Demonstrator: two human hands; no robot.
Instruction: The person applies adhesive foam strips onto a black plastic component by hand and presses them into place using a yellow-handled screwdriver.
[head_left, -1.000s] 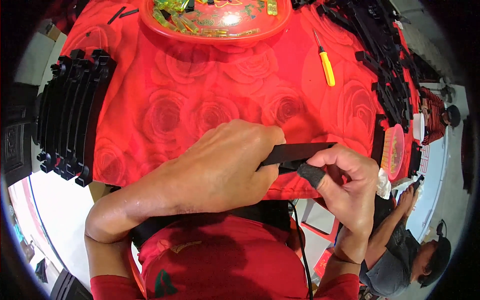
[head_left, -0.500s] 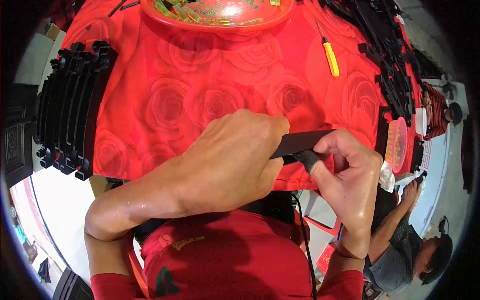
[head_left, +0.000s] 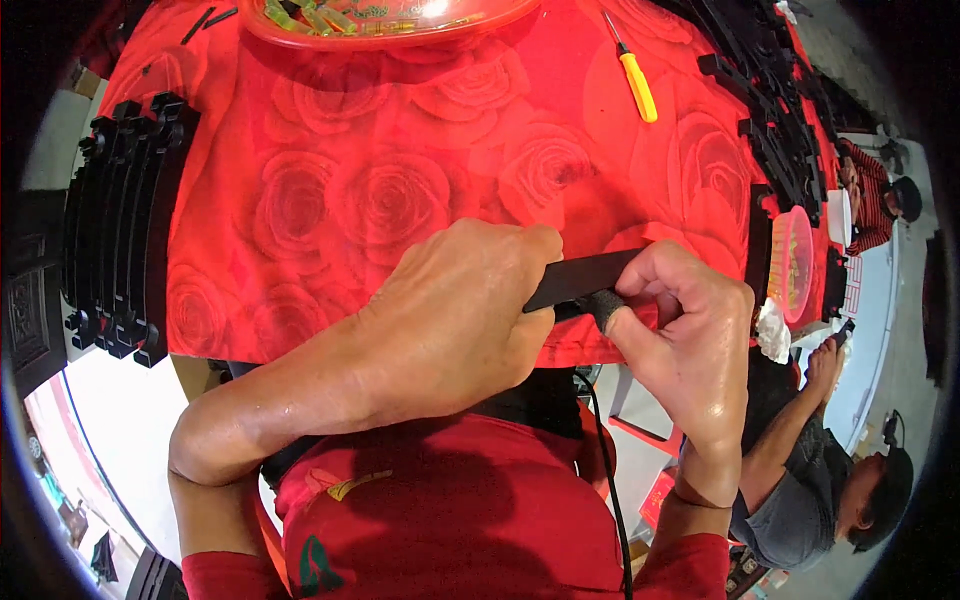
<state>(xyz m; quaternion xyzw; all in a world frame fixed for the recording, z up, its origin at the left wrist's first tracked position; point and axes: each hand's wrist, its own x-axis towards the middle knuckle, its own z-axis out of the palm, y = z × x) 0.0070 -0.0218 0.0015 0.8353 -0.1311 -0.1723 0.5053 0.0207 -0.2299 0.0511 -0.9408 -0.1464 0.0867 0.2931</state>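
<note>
Between my hands, above the table's near edge, is a flat black bar, tilted up slightly to the right. My left hand is closed round its left end, with the back of the hand hiding that part. My right hand pinches the right end between thumb and bent fingers. A dark wrap covers the tip of my right thumb. What lies under the bar, inside my left fist, is hidden.
A red rose-patterned cloth covers the table. At left stand several curved black plastic parts; more black parts lie at right. A yellow-handled screwdriver, a red tray with yellow-green pieces and a pink basket are around. A co-worker sits at right.
The view has shifted a little, so the table items sit further left and higher. Both hands keep their hold on the black bar, its visible part now slightly more to the left.
</note>
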